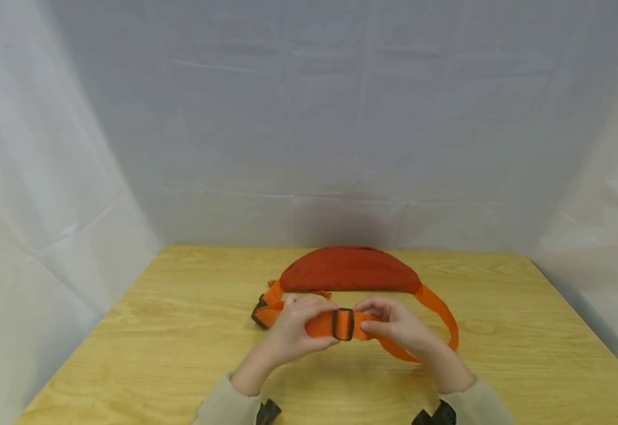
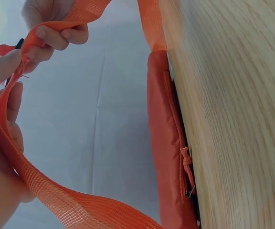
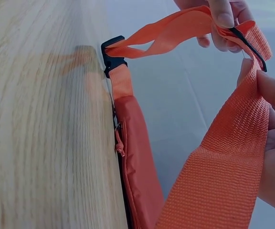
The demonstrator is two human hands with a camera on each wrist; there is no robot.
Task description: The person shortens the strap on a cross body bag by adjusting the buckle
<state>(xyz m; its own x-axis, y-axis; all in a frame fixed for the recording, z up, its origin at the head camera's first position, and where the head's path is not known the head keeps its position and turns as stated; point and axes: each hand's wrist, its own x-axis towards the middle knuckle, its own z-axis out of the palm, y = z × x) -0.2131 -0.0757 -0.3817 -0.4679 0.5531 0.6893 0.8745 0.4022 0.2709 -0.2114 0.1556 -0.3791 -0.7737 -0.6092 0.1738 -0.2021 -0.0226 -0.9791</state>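
Observation:
A red waist bag (image 1: 348, 270) lies on the table, its orange strap (image 1: 444, 313) looping toward me. Both hands hold the strap up off the wood, one on each side of a black slide adjuster (image 1: 343, 324). My left hand (image 1: 294, 330) pinches the strap at the adjuster's left edge between thumb and fingers. On the other side my right hand (image 1: 399, 327) pinches the webbing close to the adjuster. A black side-release buckle (image 3: 113, 56) joins the strap to the bag's left end and appears fastened. The zipper pull (image 2: 187, 164) hangs along the bag's edge.
The wooden table (image 1: 181, 330) extends around the bag on every side. White sheeting (image 1: 340, 130) rises behind it and along the left and right sides. Dark wrist devices (image 1: 268, 411) show at both cuffs.

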